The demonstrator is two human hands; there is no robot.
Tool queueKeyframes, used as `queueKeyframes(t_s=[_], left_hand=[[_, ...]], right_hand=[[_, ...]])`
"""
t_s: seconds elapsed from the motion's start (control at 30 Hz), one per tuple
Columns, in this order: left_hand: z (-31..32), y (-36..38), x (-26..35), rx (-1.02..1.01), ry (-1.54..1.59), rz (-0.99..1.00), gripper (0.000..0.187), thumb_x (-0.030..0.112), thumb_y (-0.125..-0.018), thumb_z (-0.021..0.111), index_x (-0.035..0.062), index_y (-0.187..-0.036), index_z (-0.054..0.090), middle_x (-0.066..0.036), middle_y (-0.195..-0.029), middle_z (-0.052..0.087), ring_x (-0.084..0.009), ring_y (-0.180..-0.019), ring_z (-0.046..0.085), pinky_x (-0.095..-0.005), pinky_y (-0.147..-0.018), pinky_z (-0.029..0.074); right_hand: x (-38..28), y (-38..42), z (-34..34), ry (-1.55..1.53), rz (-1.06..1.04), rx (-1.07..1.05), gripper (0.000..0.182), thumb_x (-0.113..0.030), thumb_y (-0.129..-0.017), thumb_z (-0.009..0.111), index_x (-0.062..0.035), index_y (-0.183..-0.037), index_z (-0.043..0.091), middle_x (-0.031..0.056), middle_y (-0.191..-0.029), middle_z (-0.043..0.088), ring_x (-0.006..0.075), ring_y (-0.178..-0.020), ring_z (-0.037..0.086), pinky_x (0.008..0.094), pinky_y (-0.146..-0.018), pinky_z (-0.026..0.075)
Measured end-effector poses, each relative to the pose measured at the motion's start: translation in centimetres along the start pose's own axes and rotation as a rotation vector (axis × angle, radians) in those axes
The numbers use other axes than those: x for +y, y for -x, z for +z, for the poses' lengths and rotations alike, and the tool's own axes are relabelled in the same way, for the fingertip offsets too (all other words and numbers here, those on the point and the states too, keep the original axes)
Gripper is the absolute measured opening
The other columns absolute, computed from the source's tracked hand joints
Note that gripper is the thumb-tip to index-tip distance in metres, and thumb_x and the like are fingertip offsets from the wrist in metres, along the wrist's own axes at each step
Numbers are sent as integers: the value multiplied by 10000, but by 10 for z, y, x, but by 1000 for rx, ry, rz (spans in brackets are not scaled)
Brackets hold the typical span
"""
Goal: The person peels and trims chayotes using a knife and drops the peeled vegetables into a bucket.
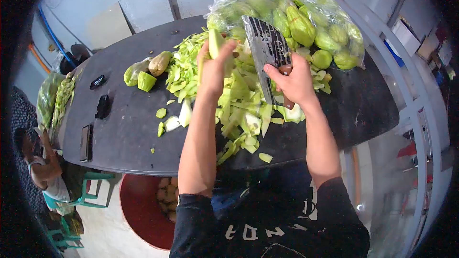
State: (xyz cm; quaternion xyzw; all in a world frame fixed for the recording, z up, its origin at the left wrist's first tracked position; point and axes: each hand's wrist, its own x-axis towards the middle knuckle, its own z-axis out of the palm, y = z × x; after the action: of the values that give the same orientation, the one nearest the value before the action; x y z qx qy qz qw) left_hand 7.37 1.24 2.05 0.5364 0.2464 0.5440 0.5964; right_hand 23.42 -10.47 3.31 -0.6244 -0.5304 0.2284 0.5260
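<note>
My left hand [213, 69] is wrapped round a pale green chayote [216, 43], held upright above the peel heap. In my right hand [296, 83] is a cleaver [263, 50] with a wooden handle, its broad blade pointing up and facing the chayote across a small gap. Beneath both hands spreads a heap of green chayote peels and cut pieces [239, 91]. A clear plastic bag of whole chayotes [330, 38] lies behind the cleaver. Left of the heap sit a few more chayotes [160, 63], one of them cut.
The dark table [129, 129] carries a phone-like black object [86, 143] and two small black items at left. Below its front edge stands a red tub [131, 210] holding round pieces. A seated person [45, 167] is at far left; a metal frame [413, 110] rises at right.
</note>
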Motion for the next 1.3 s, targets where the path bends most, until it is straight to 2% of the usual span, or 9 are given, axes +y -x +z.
queueKeyframes(t_s=[0.07, 0.17, 0.4, 0.5, 0.77, 1.0, 1.13, 1.2, 1.3], left_hand=[[-11, -1, 4, -189, 506, -245, 537, 517, -928, 514, 74, -1231, 524, -137, -1003, 643, -249, -826, 654, -351, -625, 524], [-19, -5, 2, -304, 621, -260, 676, 632, -930, 359, 63, -1275, 482, -187, -1086, 617, -328, -867, 637, -422, -654, 515], [-19, -1, 2, -293, 797, -167, 659, 599, -947, 333, 48, -1278, 482, -205, -1140, 584, -350, -970, 604, -424, -692, 486], [-42, -5, -4, -92, 1060, -496, 645, 543, -976, 220, 32, -1322, 407, -215, -1263, 515, -366, -1078, 550, -431, -777, 456], [-43, 34, 9, 213, 898, -499, 534, 441, -1015, 282, 29, -1349, 349, -239, -1265, 487, -449, -1097, 527, -473, -774, 470], [-85, 70, 49, -24, 949, -330, 480, 455, -1023, 236, 175, -1344, 458, -222, -1309, 504, -419, -1096, 541, -456, -729, 520], [-131, 107, 94, 233, 318, -73, 520, 480, -988, 390, 213, -1435, 386, -199, -1295, 525, -383, -949, 624, -443, -632, 584], [-157, 143, 113, 321, 86, 110, 487, 407, -990, 431, 204, -1432, 406, -193, -1248, 568, -340, -1036, 612, -452, -739, 586], [-222, 217, 126, 429, -54, 95, 539, 465, -975, 456, 199, -1439, 394, -164, -1195, 579, -292, -994, 618, -444, -759, 590]], right_hand=[[-1, 0, 2, -96, -101, 69, 251, -74, -830, 702, 35, -1035, 605, 72, -854, 690, 120, -689, 663, 291, -610, 532], [2, -1, 0, -126, -125, 79, 239, -69, -834, 692, 32, -1034, 608, 68, -856, 693, 121, -699, 665, 292, -614, 529], [8, -1, 9, 33, -278, 101, 203, -119, -828, 695, 28, -950, 625, 85, -708, 663, 118, -615, 641, 305, -557, 492], [12, -4, 7, 58, -316, 159, 202, -134, -824, 696, 22, -925, 618, 100, -689, 664, 153, -564, 632, 313, -528, 468], [17, -10, -5, -3, -329, 235, 206, -148, -825, 695, 10, -940, 628, 104, -672, 675, 199, -544, 636, 327, -540, 480], [14, -8, -15, 22, -277, 219, 189, -129, -831, 685, 15, -940, 629, 78, -687, 667, 149, -579, 622, 315, -555, 478], [15, -9, -23, -34, -304, 270, 183, -127, -838, 681, 18, -940, 632, 86, -713, 681, 152, -590, 631, 306, -574, 488], [16, -9, -28, -44, -299, 280, 183, -126, -834, 686, 20, -932, 635, 82, -715, 682, 146, -609, 636, 306, -581, 490], [23, -13, -31, 6, -260, 323, 189, -154, -822, 705, 9, -880, 629, 58, -684, 667, 143, -605, 631, 306, -574, 484]])
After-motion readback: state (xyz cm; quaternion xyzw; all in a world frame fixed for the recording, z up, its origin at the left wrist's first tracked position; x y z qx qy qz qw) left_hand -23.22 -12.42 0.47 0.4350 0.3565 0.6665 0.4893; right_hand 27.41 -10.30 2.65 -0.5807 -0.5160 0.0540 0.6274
